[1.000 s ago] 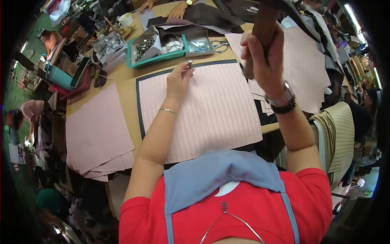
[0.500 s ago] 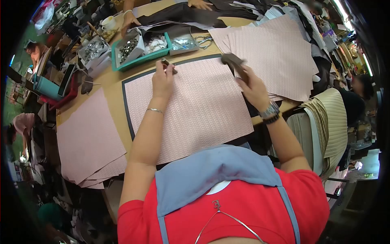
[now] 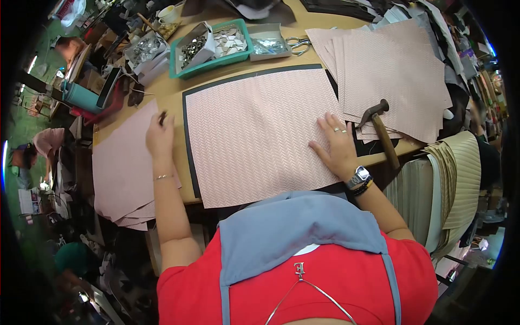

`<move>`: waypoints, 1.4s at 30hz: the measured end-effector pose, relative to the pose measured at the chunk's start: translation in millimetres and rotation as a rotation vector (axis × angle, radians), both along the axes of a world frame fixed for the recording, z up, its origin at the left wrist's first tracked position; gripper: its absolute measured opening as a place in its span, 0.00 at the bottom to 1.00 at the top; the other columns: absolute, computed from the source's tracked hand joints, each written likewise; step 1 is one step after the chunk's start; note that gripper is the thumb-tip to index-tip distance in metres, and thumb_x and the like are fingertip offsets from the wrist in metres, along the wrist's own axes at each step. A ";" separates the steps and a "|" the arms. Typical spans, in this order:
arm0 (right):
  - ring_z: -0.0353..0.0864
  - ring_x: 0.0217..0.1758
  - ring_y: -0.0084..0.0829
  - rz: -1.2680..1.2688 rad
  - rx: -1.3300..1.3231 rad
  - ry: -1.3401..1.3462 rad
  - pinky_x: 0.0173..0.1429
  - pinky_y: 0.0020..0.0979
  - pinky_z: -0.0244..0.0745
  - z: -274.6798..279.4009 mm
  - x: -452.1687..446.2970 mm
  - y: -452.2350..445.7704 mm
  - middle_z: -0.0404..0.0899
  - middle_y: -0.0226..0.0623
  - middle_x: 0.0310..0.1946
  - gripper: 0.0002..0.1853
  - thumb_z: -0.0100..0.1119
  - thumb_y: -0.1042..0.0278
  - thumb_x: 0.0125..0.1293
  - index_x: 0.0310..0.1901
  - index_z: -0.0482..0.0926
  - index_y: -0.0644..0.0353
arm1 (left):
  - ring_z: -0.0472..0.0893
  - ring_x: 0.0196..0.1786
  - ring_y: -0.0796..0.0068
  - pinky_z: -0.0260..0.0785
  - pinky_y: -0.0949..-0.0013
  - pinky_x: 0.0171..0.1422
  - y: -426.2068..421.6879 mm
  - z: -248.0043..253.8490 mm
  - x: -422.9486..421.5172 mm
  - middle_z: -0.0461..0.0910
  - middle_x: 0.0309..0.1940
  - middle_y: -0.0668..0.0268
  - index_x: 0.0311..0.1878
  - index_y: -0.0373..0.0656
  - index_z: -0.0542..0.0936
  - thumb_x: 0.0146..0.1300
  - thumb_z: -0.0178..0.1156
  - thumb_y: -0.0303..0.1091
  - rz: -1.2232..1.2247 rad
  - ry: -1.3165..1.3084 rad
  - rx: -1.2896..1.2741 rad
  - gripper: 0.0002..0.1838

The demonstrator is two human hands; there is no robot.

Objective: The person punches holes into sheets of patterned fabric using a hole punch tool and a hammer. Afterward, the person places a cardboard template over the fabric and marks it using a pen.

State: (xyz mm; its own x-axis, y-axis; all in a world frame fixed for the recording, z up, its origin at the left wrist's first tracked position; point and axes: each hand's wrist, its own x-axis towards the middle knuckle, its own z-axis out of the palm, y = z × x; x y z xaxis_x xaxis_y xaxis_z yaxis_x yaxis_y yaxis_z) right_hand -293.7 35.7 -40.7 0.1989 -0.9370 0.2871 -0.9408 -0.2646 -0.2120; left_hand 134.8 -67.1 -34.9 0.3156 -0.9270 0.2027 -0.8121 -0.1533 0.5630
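Observation:
A pale pink sheet with a woven zigzag pattern (image 3: 260,130) lies flat on a dark-edged board (image 3: 190,157) before me. My right hand (image 3: 338,149) rests on the sheet's right side, fingers spread and holding nothing. Just right of it lies a hammer (image 3: 383,135) with a dark metal head and wooden handle. My left hand (image 3: 160,141) is closed around a small dark tool (image 3: 162,117), mostly hidden by the fingers. It is over a stack of pink sheets (image 3: 124,168) on the left.
At the back, a teal tray (image 3: 216,64) holds boxes of small metal parts and pale pieces. Beside it are a grey box (image 3: 271,47) and scissors (image 3: 299,45). More pink sheets (image 3: 390,81) are piled right, above a stack of cream quilted pieces (image 3: 457,179).
The hammer has left my right hand and lies on the right; that hand now rests flat on the sheet. My left hand has moved left, off the sheet, with the small dark tool.

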 end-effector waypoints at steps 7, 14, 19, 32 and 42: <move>0.69 0.66 0.49 -0.260 0.011 -0.183 0.70 0.44 0.60 -5.5 0.9 -19.1 0.70 0.54 0.62 0.36 0.67 0.54 0.57 0.63 0.68 0.67 | 0.82 0.42 0.52 0.72 0.55 0.50 42.1 -19.6 49.1 0.83 0.38 0.54 0.45 0.39 0.79 0.52 0.66 0.57 0.227 -0.328 0.031 0.30; 0.81 0.50 0.46 -0.170 0.142 -0.574 0.52 0.36 0.77 9.8 0.7 -16.5 0.80 0.50 0.49 0.22 0.63 0.69 0.60 0.58 0.76 0.55 | 0.81 0.37 0.61 0.71 0.61 0.44 29.5 -26.3 75.1 0.82 0.31 0.55 0.40 0.37 0.79 0.56 0.65 0.47 0.182 -0.145 0.152 0.20; 0.82 0.48 0.47 -0.027 -0.295 -0.513 0.48 0.35 0.78 55.3 -79.4 -69.7 0.81 0.48 0.46 0.17 0.56 0.75 0.62 0.54 0.78 0.54 | 0.78 0.37 0.73 0.69 0.66 0.43 28.5 -34.0 105.4 0.81 0.32 0.61 0.40 0.34 0.78 0.65 0.59 0.40 0.104 0.150 0.154 0.15; 0.79 0.47 0.47 -0.593 0.324 0.040 0.47 0.45 0.73 55.3 -173.9 -24.5 0.80 0.48 0.42 0.25 0.61 0.45 0.62 0.49 0.76 0.60 | 0.57 0.19 0.93 0.48 0.86 0.18 32.9 25.9 -168.6 0.69 0.30 0.75 0.39 0.49 0.69 0.71 0.54 0.37 -0.338 1.648 0.414 0.06; 0.77 0.44 0.42 -0.504 0.137 -0.280 0.49 0.38 0.72 -6.6 -139.6 37.1 0.78 0.47 0.39 0.22 0.60 0.54 0.67 0.48 0.71 0.67 | 0.66 0.25 0.85 0.62 0.79 0.29 34.5 -4.7 -189.8 0.74 0.28 0.73 0.38 0.41 0.75 0.67 0.60 0.36 -0.763 0.656 0.047 0.08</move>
State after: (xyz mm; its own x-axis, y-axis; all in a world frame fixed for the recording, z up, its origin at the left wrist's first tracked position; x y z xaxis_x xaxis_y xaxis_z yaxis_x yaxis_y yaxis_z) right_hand -433.3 72.8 -47.2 -0.3460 -0.9286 0.1341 -0.8466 0.2474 -0.4711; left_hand -55.0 -32.7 -39.5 -0.3295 -0.9304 0.1604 -0.2339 0.2451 0.9409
